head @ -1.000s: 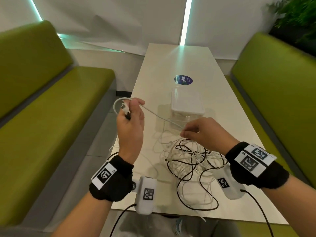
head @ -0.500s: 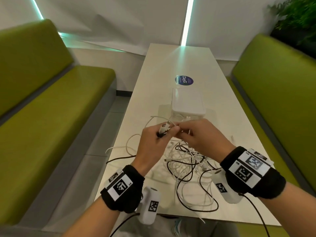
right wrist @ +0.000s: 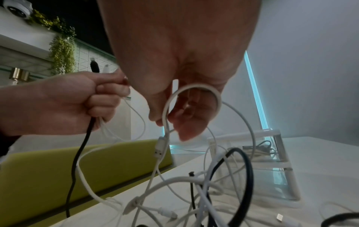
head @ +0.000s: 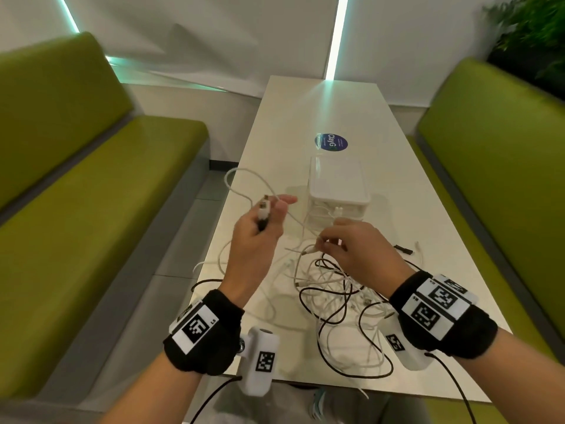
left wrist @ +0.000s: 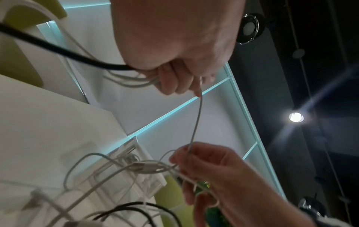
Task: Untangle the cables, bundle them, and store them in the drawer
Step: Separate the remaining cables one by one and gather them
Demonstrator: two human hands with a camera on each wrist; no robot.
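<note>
Cables [head: 333, 298], white and black, lie tangled on the table [head: 428, 240] just in front of the drawer box [head: 337, 188]. Your left hand [head: 253, 240] is raised over the table's left edge, fingers curled round several cable ends, a white plug [head: 263, 206] sticking up from the fist. Your right hand [head: 357, 249] pinches a white cable [right wrist: 194, 95] above the tangle, near the box.

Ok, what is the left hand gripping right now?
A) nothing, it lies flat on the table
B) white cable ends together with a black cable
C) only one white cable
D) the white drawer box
B: the left hand is curled round white cable ends plus a thin black cable hanging below the fist.
</note>
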